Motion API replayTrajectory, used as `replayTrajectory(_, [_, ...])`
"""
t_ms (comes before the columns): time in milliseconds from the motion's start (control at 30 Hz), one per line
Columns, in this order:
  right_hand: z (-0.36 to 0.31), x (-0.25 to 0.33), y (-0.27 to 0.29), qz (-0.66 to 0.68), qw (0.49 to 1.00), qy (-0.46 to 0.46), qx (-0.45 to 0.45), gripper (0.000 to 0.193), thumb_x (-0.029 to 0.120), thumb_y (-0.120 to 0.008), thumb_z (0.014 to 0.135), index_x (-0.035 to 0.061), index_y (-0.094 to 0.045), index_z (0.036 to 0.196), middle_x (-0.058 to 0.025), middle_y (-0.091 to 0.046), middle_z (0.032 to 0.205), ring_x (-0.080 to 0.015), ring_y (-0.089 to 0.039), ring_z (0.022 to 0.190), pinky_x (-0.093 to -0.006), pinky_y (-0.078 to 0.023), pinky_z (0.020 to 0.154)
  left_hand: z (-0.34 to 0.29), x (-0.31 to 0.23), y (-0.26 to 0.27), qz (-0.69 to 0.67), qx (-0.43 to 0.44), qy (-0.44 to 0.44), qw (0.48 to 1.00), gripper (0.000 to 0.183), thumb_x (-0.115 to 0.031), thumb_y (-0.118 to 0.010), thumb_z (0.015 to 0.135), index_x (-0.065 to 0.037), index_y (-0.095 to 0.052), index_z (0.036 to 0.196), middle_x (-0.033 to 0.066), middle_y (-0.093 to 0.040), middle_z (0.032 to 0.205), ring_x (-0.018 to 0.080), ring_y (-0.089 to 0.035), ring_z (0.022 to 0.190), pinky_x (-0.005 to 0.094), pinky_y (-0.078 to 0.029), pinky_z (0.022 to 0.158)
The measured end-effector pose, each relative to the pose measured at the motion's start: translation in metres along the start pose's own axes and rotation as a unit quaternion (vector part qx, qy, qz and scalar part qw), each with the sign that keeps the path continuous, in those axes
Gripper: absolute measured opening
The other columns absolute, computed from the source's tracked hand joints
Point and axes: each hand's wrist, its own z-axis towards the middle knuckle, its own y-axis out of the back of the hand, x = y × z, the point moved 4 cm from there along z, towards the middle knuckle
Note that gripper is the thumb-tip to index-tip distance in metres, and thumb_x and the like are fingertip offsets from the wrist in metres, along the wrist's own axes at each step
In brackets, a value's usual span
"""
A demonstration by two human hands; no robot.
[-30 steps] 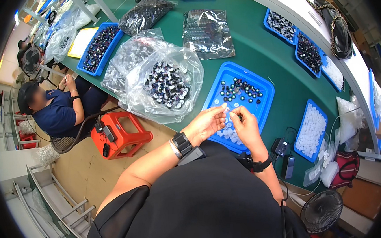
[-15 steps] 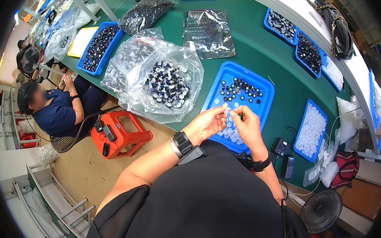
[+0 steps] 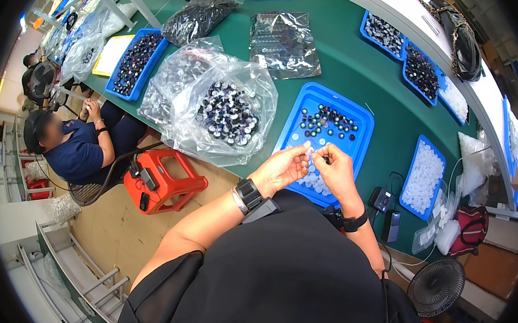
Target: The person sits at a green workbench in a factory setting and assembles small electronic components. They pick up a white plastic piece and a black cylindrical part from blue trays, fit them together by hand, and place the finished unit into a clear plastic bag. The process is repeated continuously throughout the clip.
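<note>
Both hands meet over the near part of a blue tray [image 3: 361,118]. My left hand [image 3: 286,168] pinches a small whitish, translucent piece [image 3: 310,150] between thumb and fingertips. Close beside it, my right hand [image 3: 338,171] is closed on a small dark round piece, mostly hidden by the fingers. Inside the tray, shiny dark round pieces [image 3: 328,120] with greenish tops lie scattered at the far side. Translucent white pieces [image 3: 313,184] are heaped at the near side, partly under my hands.
Left of the tray sits an open clear bag [image 3: 260,95] of dark-and-white pieces. A flat plastic pack [image 3: 284,46] lies beyond. At right stand a blue tray of white pieces [image 3: 421,177] and a black power adapter [image 3: 380,198]. A co-worker [image 3: 74,144] sits left, near a red stool [image 3: 170,179].
My right fingers have shifted slightly and curled further over the dark piece, so less of it shows. My left hand stays almost still.
</note>
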Motion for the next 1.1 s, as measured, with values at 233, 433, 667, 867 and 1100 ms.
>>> replayTrajectory(233, [0.000,0.001,-0.002,0.015,1.000,-0.009,-0.005,0.009,0.007,-0.063,0.082,-0.0015,-0.060,0.078,-0.0024,-0.060,0.064,-0.0045,-0.050,0.058,-0.0234,-0.041,0.051,-0.002,0.001,0.000,0.012,-0.004,-0.005,1.000,0.017,-0.023,-0.062,0.090,-0.007,-0.060,0.085,0.0004,-0.059,0.075,0.0101,-0.055,0.067,0.0225,-0.046,0.060])
replayTrajectory(433, [0.000,0.002,-0.005,0.007,1.000,0.005,0.012,0.009,0.006,-0.061,0.084,-0.0014,-0.059,0.081,-0.0043,-0.061,0.069,-0.0065,-0.052,0.060,-0.0243,-0.042,0.053,-0.005,-0.002,-0.002,0.091,-0.030,-0.044,0.994,0.016,-0.025,-0.062,0.090,-0.010,-0.058,0.083,-0.0007,-0.058,0.074,0.0106,-0.056,0.068,0.0235,-0.047,0.062])
replayTrajectory(667, [-0.002,-0.004,-0.009,0.021,0.997,-0.027,0.069,0.008,0.005,-0.055,0.090,-0.0026,-0.056,0.092,-0.0087,-0.061,0.078,-0.0136,-0.062,0.066,-0.0263,-0.050,0.054,-0.008,-0.003,0.000,0.108,-0.030,-0.080,0.991,0.020,-0.029,-0.062,0.090,-0.010,-0.057,0.088,-0.0011,-0.057,0.077,0.0099,-0.057,0.069,0.0236,-0.049,0.063])
replayTrajectory(867, [-0.001,-0.007,-0.011,0.032,0.997,-0.020,0.065,0.007,0.002,-0.054,0.090,-0.0031,-0.057,0.095,-0.0097,-0.062,0.079,-0.0141,-0.064,0.069,-0.0263,-0.053,0.056,-0.009,-0.003,-0.003,0.181,-0.043,-0.101,0.977,0.022,-0.026,-0.066,0.087,-0.007,-0.057,0.093,0.0004,-0.058,0.080,0.0092,-0.058,0.069,0.0222,-0.050,0.065])
replayTrajectory(1100, [-0.001,-0.006,-0.009,0.043,0.998,-0.018,0.046,0.007,-0.002,-0.053,0.089,-0.0057,-0.059,0.092,-0.0118,-0.064,0.085,-0.0168,-0.066,0.076,-0.0278,-0.054,0.067,-0.011,-0.006,-0.008,0.255,-0.037,-0.167,0.952,0.025,-0.021,-0.067,0.087,-0.003,-0.057,0.100,0.0051,-0.062,0.088,0.0123,-0.062,0.079,0.0249,-0.050,0.069])
